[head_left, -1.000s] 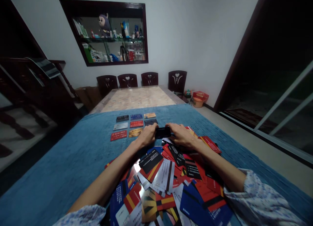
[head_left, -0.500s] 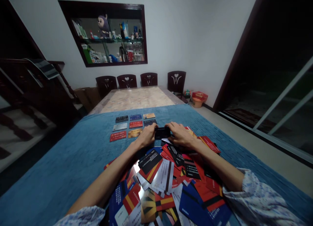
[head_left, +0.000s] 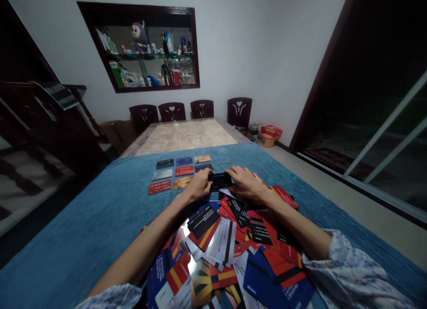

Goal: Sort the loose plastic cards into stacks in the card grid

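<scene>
Between my two hands is a black card (head_left: 220, 180), its short ends pinched by the fingers; whether it is one card or a thin stack I cannot tell. My left hand (head_left: 200, 184) is closed on its left end, and my right hand (head_left: 245, 183) grips the right end. A loose pile of printed cards (head_left: 225, 242), red, black, blue, white and gold, spreads beneath my forearms. Beyond my left hand, cards lie in neat rows, among them a red card (head_left: 184, 171), a gold card (head_left: 182, 182) and a silver card (head_left: 162, 174).
A blue cloth (head_left: 100, 220) covers the near part of the table, and a pale patterned tabletop (head_left: 187, 133) shows beyond it. Several dark chairs (head_left: 239, 111) stand at the far side. A red and orange container (head_left: 269, 135) sits on the floor to the right.
My hands stay on the black card, its face tipped slightly more toward me. The whole view has shifted slightly; the laid-out rows and the pile look the same.
</scene>
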Tool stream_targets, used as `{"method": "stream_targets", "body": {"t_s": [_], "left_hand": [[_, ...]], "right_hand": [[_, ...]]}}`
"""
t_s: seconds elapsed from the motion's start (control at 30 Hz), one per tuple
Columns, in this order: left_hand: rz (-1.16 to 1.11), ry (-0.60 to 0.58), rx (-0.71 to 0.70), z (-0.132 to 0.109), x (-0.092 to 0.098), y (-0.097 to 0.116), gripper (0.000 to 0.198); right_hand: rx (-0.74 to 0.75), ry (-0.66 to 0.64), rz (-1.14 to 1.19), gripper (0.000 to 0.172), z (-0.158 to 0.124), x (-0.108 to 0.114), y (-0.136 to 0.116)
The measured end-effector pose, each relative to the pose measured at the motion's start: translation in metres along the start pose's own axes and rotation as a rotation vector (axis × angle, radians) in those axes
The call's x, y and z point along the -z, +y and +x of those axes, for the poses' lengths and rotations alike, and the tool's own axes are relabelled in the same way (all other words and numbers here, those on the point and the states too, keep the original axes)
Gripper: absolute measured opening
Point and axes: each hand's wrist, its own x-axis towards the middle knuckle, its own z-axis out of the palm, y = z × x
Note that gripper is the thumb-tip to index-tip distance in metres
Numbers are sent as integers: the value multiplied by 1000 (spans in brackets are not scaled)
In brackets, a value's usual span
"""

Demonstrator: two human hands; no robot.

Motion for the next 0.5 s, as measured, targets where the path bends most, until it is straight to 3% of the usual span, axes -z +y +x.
{"method": "stream_targets", "body": {"t_s": [0.33, 0.5], "left_hand": [[128, -42, -81, -2, 8, 5, 52], [170, -71, -95, -3, 9, 7, 54]], "right_hand": [[35, 65, -18, 51, 0, -7, 14], [62, 64, -1, 52, 0, -8, 17]]}}
